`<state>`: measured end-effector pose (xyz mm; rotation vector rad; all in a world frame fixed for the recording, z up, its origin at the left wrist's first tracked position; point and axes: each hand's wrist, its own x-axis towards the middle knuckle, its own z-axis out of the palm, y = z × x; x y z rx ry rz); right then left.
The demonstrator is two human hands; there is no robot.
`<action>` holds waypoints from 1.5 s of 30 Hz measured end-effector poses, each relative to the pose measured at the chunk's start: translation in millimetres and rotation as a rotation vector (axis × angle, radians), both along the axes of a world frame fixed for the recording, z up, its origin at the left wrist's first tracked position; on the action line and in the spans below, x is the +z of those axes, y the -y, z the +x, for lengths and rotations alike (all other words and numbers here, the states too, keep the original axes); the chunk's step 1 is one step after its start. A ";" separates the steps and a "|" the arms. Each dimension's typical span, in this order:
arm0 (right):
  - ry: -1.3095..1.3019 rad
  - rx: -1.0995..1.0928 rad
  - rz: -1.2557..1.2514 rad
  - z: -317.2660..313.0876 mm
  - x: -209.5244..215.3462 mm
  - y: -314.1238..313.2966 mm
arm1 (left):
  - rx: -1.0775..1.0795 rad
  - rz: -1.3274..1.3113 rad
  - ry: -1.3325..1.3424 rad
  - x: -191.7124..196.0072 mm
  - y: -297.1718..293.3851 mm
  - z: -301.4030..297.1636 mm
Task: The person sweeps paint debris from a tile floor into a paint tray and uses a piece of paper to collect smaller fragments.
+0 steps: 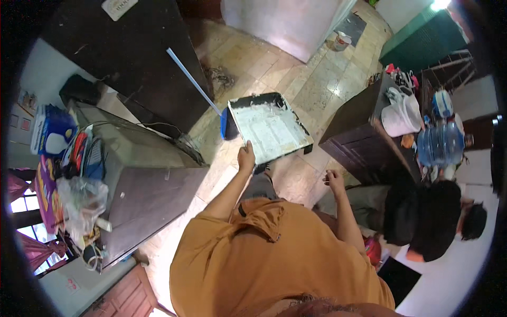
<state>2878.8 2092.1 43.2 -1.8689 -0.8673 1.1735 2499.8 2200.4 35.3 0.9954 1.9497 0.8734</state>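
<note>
At frame centre, a paint-smeared tray (270,128) is gripped at its near edge by the left hand (246,157), arm stretched forward. Open tiled floor (274,66) is seen beyond it. The right hand (334,181) is raised, loosely curled, apparently empty. A blue box (52,131) is seen at left.

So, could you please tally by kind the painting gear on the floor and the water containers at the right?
Paint tray, held at its near edge by the left hand: 1
Paint roller with long handle: 1
Small paint pot: 1
Large blue water bottle: 1
White bucket: 1
Total: 5
</note>
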 end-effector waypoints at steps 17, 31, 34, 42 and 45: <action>0.391 1.410 -0.139 -10.6 44.7 -422.6 | 0.274 0.060 -0.042 -9.0 -333.0 -26.7; -0.030 1.687 -0.624 -56.8 51.1 -657.1 | 0.705 0.031 0.137 -57.4 -460.0 -32.8; 0.112 1.604 -0.741 -47.0 54.9 -710.1 | 0.798 -0.049 0.377 -77.6 -495.0 -8.2; 0.022 2.096 -0.559 -90.0 92.1 -843.2 | 0.958 -0.011 0.215 -113.7 -542.4 21.0; 0.139 1.884 -0.850 -98.8 93.6 -878.2 | 0.988 -0.065 0.303 -117.2 -546.2 26.5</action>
